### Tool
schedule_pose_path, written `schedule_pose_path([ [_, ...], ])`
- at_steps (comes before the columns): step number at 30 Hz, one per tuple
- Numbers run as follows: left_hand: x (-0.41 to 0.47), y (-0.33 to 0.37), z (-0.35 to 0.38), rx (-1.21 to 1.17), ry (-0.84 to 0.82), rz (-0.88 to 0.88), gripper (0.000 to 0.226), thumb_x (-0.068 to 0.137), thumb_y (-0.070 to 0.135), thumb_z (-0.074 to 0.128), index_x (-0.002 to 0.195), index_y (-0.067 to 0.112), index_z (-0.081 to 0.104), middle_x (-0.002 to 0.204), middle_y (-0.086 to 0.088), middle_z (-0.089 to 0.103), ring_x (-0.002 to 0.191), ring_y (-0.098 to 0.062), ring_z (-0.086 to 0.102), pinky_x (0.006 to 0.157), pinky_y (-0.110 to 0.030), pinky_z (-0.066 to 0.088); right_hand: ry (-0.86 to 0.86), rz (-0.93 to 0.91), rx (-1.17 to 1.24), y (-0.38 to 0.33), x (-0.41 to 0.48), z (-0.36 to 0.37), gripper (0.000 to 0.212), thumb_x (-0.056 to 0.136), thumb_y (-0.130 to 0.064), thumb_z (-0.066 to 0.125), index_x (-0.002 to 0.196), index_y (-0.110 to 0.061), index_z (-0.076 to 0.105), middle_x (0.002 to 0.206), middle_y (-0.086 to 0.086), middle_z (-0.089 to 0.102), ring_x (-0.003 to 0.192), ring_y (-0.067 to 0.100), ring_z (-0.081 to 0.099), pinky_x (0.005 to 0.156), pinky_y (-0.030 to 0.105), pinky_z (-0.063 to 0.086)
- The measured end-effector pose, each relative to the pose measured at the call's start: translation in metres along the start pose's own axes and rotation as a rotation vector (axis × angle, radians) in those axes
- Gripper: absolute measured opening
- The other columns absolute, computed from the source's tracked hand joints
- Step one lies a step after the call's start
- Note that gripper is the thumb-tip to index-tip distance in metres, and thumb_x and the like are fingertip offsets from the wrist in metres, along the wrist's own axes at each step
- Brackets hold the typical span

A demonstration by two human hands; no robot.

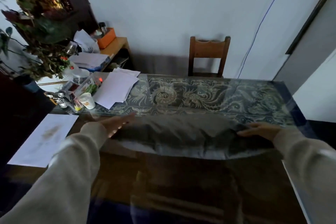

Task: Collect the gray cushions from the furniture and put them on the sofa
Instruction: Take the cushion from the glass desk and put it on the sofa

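Observation:
A gray cushion (174, 132) lies across the near part of a glass-topped table (209, 94), blurred by motion. My left hand (116, 123) is at the cushion's left end, fingers stretched flat and apart, at or just off its edge. My right hand (260, 130) rests on the cushion's right end with fingers spread over it. Whether either hand grips the fabric cannot be told. No sofa is in view.
Loose papers (116, 87), a paper cup (88, 100), bottles and a plant (45, 56) crowd the table's left end. A white sheet (45, 138) lies near left. A wooden chair (209, 56) stands behind the table at the wall.

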State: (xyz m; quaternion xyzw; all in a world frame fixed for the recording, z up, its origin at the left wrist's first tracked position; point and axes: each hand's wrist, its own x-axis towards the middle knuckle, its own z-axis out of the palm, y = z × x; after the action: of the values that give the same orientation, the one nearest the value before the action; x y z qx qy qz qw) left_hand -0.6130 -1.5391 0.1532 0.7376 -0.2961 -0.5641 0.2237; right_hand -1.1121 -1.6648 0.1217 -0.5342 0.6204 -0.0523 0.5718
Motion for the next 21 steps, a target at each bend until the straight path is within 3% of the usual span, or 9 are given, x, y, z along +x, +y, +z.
schedule_pose_path([
  [2,-0.005,0.020,-0.015,-0.318,-0.017,0.108,0.069,0.073,0.075,0.059,0.096,0.014,0.080,0.124,-0.019,0.069,0.107,-0.036,0.060,0.109,-0.053,0.038,0.166,-0.056,0.457,-0.003,-0.019,-0.022,0.115,0.019,-0.044,0.108,0.122,-0.018,0.066,0.111,0.017,0.078,0.098,0.039,0.074,0.080,0.045,0.058],
  [4,0.000,0.020,-0.033,-0.528,0.067,0.172,0.083,0.080,0.081,0.051,0.108,0.006,0.070,0.117,-0.020,0.068,0.103,-0.038,0.061,0.101,-0.058,0.041,0.138,-0.125,0.743,-0.011,-0.033,-0.026,0.099,0.039,-0.062,0.102,0.123,-0.020,0.070,0.112,0.014,0.079,0.106,0.038,0.072,0.089,0.050,0.056],
  [7,0.013,0.016,-0.028,-0.548,0.094,0.136,0.099,0.071,0.090,0.047,0.115,0.002,0.057,0.116,-0.017,0.063,0.109,-0.036,0.059,0.095,-0.051,0.047,0.142,-0.102,0.856,0.002,-0.047,-0.018,0.102,0.040,-0.093,0.080,0.106,-0.016,0.075,0.092,0.012,0.078,0.086,0.031,0.069,0.086,0.043,0.049],
  [10,0.030,-0.005,0.005,-0.462,0.047,0.098,0.081,0.082,0.078,0.050,0.126,0.011,0.058,0.124,-0.006,0.062,0.114,-0.030,0.058,0.101,-0.049,0.047,0.210,-0.076,0.756,0.028,-0.048,0.031,0.098,0.024,-0.082,0.092,0.091,-0.015,0.065,0.074,0.008,0.067,0.065,0.021,0.063,0.074,0.037,0.055],
  [13,0.048,-0.053,0.036,-0.435,0.026,0.217,0.050,0.095,0.048,0.060,0.131,0.014,0.057,0.140,-0.011,0.060,0.108,-0.027,0.065,0.101,-0.048,0.050,0.415,-0.071,0.512,0.066,-0.041,0.084,0.109,0.021,-0.063,0.101,0.115,-0.016,0.069,0.110,0.009,0.075,0.097,0.027,0.072,0.091,0.047,0.058],
  [15,0.051,-0.094,0.050,-0.304,0.059,0.272,0.071,0.077,0.047,0.084,0.136,0.024,0.053,0.136,-0.013,0.064,0.113,-0.029,0.065,0.104,-0.052,0.050,0.501,-0.064,0.480,0.085,-0.040,0.112,0.131,0.016,-0.070,0.098,0.133,-0.026,0.060,0.137,0.009,0.064,0.122,0.034,0.064,0.106,0.054,0.052],
  [17,0.056,-0.130,0.051,-0.136,0.033,0.199,0.103,0.054,0.058,0.095,0.142,0.038,0.045,0.130,0.000,0.063,0.116,-0.027,0.060,0.105,-0.051,0.049,0.555,-0.026,0.448,0.095,-0.037,0.136,0.146,0.014,-0.077,0.094,0.146,-0.032,0.051,0.149,0.009,0.051,0.134,0.038,0.053,0.112,0.057,0.046],
  [19,0.057,-0.148,0.056,-0.101,-0.012,0.113,0.123,0.041,0.066,0.096,0.146,0.043,0.038,0.131,0.003,0.059,0.114,-0.027,0.057,0.102,-0.049,0.049,0.579,-0.046,0.407,0.097,-0.038,0.148,0.144,0.022,-0.074,0.096,0.151,-0.034,0.046,0.149,0.003,0.049,0.138,0.036,0.049,0.110,0.054,0.048],
  [21,0.062,-0.153,0.055,-0.109,-0.014,0.096,0.131,0.034,0.070,0.095,0.147,0.042,0.036,0.134,0.001,0.056,0.115,-0.028,0.057,0.101,-0.048,0.048,0.592,-0.126,0.513,0.098,-0.037,0.156,0.128,0.037,-0.054,0.102,0.150,-0.035,0.045,0.139,-0.004,0.055,0.136,0.031,0.051,0.100,0.044,0.052],
])
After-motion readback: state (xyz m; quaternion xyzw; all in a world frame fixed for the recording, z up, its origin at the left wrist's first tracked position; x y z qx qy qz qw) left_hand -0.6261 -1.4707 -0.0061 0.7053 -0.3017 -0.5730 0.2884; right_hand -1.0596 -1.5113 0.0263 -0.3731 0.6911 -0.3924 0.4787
